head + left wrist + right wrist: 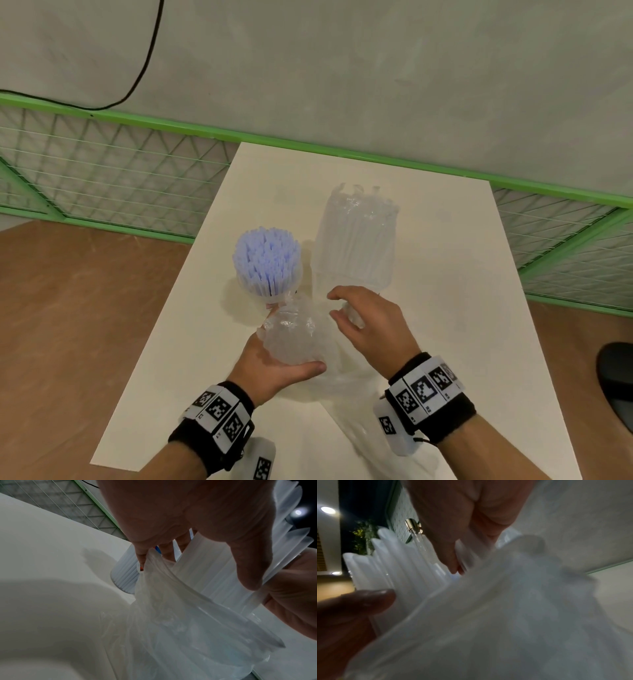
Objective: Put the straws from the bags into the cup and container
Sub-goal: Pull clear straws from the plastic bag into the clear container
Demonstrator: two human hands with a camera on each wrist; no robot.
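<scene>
Your left hand (270, 363) has its grip curled round a crumpled clear bag (294, 334), thumb under it, low over the white counter (178, 342). Your right hand (371, 325) has its fingers (337, 294) bent round the base of the white straws (356, 240), which stand upright in the clear container (352, 277); the thumb presses them in the right wrist view. Just left of it, the cup (274, 294) holds blue-tipped straws (265, 255), packed full and touching the bag.
</scene>
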